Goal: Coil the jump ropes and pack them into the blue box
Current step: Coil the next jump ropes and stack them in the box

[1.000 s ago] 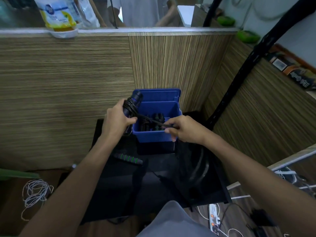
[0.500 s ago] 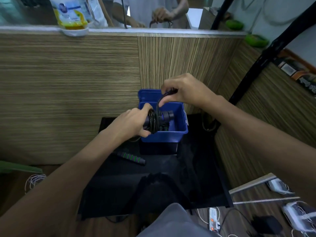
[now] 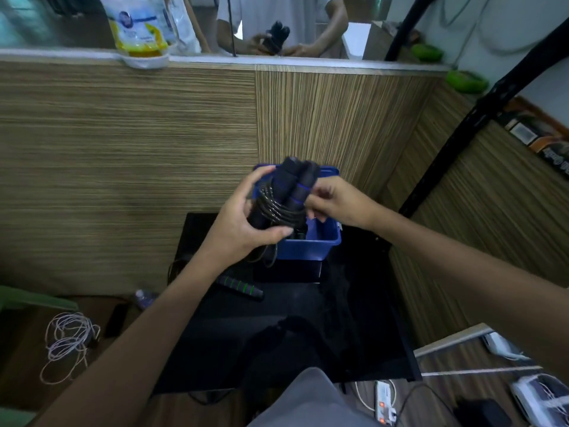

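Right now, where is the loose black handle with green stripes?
In the head view, the black handle with green stripes lies on the black table, left of centre, just in front of the blue box, under the left forearm.

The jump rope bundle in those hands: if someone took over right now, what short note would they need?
Left hand: grips the coiled jump rope bundle, two handles side by side with cord wound round them, above the blue box.
Right hand: fingers pinch at the bundle's right side, seemingly the cord end.
Done: coil nearly finished; dark ropes seem to lie in the box already.
Left: secure the end and drop the bundle in. A green-striped handle lies on the black table, so that rope appears unpacked.
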